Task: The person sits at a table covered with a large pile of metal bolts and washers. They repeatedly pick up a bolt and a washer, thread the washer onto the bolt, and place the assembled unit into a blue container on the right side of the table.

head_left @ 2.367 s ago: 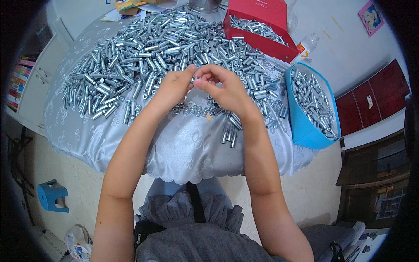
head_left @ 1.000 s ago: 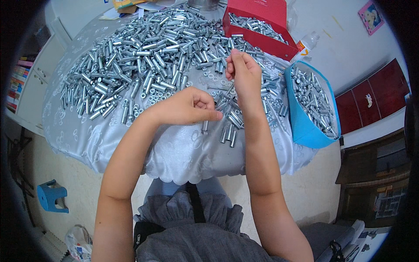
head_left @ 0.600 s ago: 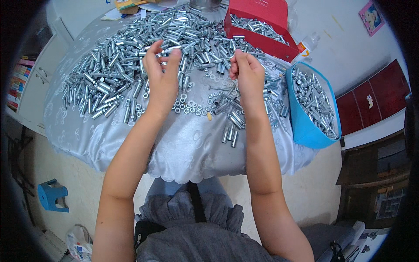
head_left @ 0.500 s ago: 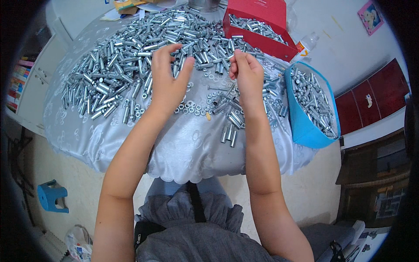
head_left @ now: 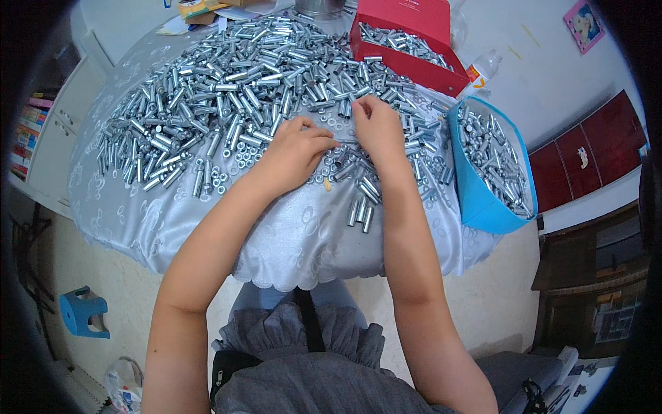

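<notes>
A large heap of silver metal sleeves and bolts [head_left: 227, 90] covers the far side of the cloth-covered table. At the heap's near edge, my left hand [head_left: 296, 153] is bent low over the cloth, thumb and forefinger closing at the end of a thin bolt [head_left: 349, 142]. Just to its right my right hand [head_left: 380, 131] has its fingers curled together in a pinch; whatever lies between them is hidden. Small nuts and washers [head_left: 243, 156] are scattered beside my left hand. Several short sleeves [head_left: 360, 212] lie nearer me, below my right hand.
A blue fabric bin [head_left: 491, 203] filled with bolts stands at the table's right edge. Behind it are a red box [head_left: 414, 67] holding more metal parts and a clear bottle [head_left: 485, 69]. A metal pot [head_left: 320, 8] sits at the far edge. A blue stool [head_left: 84, 312] is on the floor at left.
My left hand has come down and to the right, from spread fingers above the heap to closing at the thin bolt. My right hand has moved slightly nearer and left, still pinched.
</notes>
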A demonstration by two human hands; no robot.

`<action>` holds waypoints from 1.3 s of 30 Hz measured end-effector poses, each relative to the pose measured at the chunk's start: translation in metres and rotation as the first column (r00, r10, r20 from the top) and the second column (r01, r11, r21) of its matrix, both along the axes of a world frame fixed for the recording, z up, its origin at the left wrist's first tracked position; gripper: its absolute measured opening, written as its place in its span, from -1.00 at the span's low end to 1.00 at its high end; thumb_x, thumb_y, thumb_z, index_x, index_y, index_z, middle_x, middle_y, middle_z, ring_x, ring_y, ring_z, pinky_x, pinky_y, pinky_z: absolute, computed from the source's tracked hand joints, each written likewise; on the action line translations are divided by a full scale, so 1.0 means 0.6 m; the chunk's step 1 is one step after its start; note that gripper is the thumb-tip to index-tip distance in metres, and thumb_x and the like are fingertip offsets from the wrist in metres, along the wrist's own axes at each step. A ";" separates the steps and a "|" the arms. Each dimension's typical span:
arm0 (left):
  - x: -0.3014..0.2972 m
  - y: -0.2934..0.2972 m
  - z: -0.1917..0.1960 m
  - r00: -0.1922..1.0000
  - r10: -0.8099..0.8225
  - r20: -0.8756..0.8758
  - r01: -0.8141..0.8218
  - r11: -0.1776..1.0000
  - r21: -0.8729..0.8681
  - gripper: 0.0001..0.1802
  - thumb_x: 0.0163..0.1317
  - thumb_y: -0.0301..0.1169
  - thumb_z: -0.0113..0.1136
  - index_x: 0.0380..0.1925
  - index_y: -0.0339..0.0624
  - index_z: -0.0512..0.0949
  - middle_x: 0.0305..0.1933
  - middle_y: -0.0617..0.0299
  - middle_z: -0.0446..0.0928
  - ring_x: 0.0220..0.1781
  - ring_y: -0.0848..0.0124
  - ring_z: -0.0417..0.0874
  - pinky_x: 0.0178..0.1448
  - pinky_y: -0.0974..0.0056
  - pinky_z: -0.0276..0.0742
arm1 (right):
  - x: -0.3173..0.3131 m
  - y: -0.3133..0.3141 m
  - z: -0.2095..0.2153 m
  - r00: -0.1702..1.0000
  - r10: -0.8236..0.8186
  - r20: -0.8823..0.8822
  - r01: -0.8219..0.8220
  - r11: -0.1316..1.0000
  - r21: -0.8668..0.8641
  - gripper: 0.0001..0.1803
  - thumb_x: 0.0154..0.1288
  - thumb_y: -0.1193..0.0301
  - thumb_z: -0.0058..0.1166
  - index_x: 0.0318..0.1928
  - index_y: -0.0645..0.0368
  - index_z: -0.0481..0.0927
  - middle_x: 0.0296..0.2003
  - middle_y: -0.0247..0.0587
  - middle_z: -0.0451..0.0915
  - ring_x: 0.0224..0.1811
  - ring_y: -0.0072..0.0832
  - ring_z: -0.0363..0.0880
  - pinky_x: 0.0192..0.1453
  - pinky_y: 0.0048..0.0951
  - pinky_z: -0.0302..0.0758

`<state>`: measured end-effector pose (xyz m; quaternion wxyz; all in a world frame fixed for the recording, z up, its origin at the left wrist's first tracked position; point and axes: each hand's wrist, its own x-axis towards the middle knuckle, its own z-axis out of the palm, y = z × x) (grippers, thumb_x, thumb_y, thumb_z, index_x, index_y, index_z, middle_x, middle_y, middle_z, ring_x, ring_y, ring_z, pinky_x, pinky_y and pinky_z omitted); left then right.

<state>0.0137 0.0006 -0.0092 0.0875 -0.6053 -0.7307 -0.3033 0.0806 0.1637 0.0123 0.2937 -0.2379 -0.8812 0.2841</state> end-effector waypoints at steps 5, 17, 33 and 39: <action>-0.002 -0.002 0.007 1.000 0.001 -0.028 0.001 0.998 0.056 -0.82 -0.01 -0.49 0.16 -0.34 -0.06 0.59 -0.26 0.29 0.53 -0.13 0.25 0.39 0.01 0.19 0.28 | -0.011 0.013 -0.036 0.991 0.124 0.057 -0.134 0.960 0.247 -0.75 0.09 0.48 -0.08 -0.23 0.15 0.61 -0.30 0.07 0.53 -0.23 -0.08 0.52 -0.12 -0.18 0.45; -0.006 -0.001 0.000 0.998 0.057 -0.033 -0.051 0.987 0.153 -0.76 0.05 -0.56 0.06 -0.23 -0.15 0.46 -0.22 0.12 0.43 -0.14 0.20 0.39 0.00 0.18 0.29 | 0.000 0.005 -0.012 0.981 0.037 0.192 -0.075 0.977 0.197 -0.75 0.01 0.56 -0.06 -0.33 0.05 0.66 -0.38 0.02 0.58 -0.27 -0.12 0.55 -0.12 -0.23 0.47; -0.037 0.015 -0.001 0.527 -0.171 0.832 -0.291 0.884 0.365 -0.82 0.25 -0.57 -0.11 -0.14 -0.30 0.32 -0.21 0.20 0.40 -0.20 0.46 0.54 -0.08 0.40 0.47 | 0.007 -0.005 -0.012 0.988 0.141 0.067 -0.155 0.942 0.299 -0.80 -0.01 0.38 0.18 -0.29 0.06 0.57 -0.29 -0.11 0.44 -0.11 -0.16 0.37 -0.04 -0.25 0.35; -0.041 0.017 -0.006 0.494 -0.216 0.842 -0.284 0.875 0.391 -0.81 0.25 -0.57 -0.11 -0.12 -0.30 0.29 -0.20 0.18 0.40 -0.20 0.44 0.54 -0.08 0.39 0.48 | 0.010 -0.019 0.003 0.936 0.352 0.005 -0.347 0.919 0.187 -0.79 0.04 0.40 0.13 -0.25 0.08 0.53 -0.27 -0.13 0.44 -0.16 -0.18 0.41 -0.07 -0.26 0.36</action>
